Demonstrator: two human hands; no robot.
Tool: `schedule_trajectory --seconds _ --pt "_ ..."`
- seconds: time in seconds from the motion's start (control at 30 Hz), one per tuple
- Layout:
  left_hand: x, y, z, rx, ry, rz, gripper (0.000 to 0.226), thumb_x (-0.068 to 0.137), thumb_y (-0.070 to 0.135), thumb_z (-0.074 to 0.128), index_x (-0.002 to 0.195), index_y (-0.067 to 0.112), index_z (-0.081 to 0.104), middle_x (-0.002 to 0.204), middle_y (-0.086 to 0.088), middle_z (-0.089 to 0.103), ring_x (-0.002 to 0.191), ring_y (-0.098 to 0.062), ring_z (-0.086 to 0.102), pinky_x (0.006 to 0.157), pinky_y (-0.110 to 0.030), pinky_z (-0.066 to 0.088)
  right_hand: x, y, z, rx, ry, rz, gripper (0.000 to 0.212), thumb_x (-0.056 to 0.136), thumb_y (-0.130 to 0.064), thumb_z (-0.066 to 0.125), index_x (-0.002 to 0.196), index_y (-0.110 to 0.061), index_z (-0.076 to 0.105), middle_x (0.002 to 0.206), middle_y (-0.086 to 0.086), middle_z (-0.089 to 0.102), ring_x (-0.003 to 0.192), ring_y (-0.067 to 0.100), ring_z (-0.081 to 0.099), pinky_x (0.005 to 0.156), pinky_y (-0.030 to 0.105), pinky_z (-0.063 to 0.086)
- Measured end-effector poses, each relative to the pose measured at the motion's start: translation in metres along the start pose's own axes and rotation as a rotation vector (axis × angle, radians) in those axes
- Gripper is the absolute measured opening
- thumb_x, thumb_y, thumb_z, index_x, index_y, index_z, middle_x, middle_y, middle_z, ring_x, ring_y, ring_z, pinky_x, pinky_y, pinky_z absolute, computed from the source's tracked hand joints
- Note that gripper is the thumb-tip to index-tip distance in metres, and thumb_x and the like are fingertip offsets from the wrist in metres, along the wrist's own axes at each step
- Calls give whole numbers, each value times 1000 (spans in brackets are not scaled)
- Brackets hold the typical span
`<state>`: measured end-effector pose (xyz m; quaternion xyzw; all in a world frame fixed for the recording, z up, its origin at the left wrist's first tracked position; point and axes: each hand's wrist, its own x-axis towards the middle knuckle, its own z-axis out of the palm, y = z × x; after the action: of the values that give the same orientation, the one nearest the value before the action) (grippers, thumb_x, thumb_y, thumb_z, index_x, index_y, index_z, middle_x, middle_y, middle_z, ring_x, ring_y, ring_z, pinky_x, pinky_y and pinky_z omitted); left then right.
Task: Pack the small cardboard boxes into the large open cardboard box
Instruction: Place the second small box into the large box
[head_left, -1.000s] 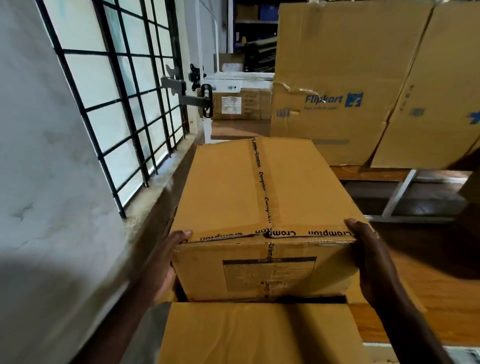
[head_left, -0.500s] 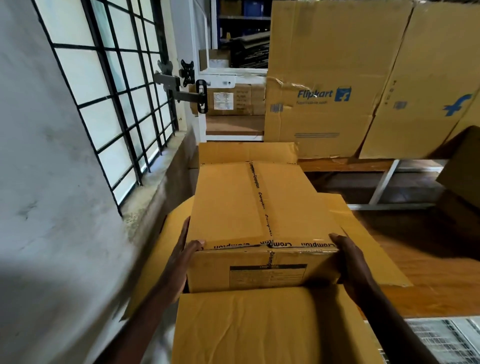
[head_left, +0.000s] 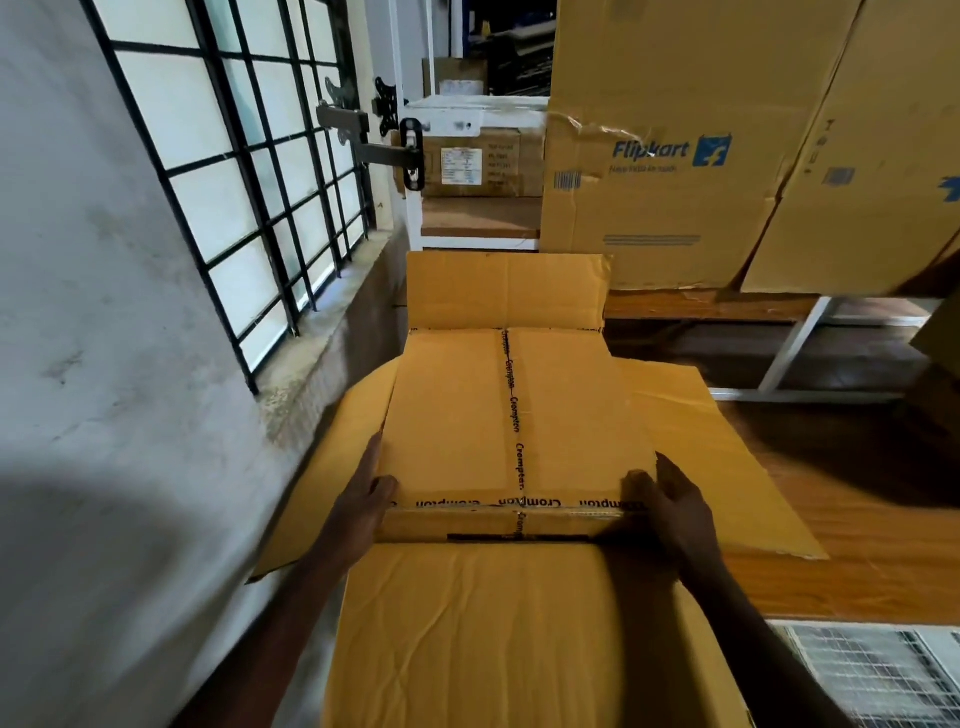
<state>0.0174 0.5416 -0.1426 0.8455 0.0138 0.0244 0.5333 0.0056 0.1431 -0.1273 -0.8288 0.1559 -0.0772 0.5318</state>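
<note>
The near flap (head_left: 509, 634) of the large open cardboard box (head_left: 727, 467) fills the foreground, creased and folded toward the camera. Its left flap (head_left: 322, 493) runs close along the wall (head_left: 104, 415) under the barred window (head_left: 234, 182); the right flap (head_left: 727, 467) spreads over a wooden floor (head_left: 857, 545) with free room beyond. The taped small cardboard box (head_left: 452, 415) sits sunk inside the opening, its top just above the rim, filling it side to side. The left hand (head_left: 363, 499) grips its near left corner, thumb on top; the right hand (head_left: 670, 504) grips the near right corner likewise. Its tape reads "Crompton". The far flap (head_left: 506, 291) stands upright. Behind are "Flipkart" cartons (head_left: 665, 156) and a labelled carton (head_left: 478, 166), its print illegible.
</note>
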Motion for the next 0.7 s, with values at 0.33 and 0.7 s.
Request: schedule_trajectory --seconds 0.33,0.7 --pt "-3 76 55 841 -134 442 101 95 42 68 171 35 3 179 6 7 166 -21 3 135 -45 8 -47 -100 110 -229 -143 -372 46 110 -34 54 149 -12 59 143 10 68 129 31 67 104 39 54" --pt "-25 110 -51 176 528 422 82 101 6 66 165 44 31 137 15 66 108 0 71 84 -19 59 -89 -204 183 228 -547 -627 82 101 -68 57 171 -36 27 170 -20 37 148 -11 39 120 15 36"
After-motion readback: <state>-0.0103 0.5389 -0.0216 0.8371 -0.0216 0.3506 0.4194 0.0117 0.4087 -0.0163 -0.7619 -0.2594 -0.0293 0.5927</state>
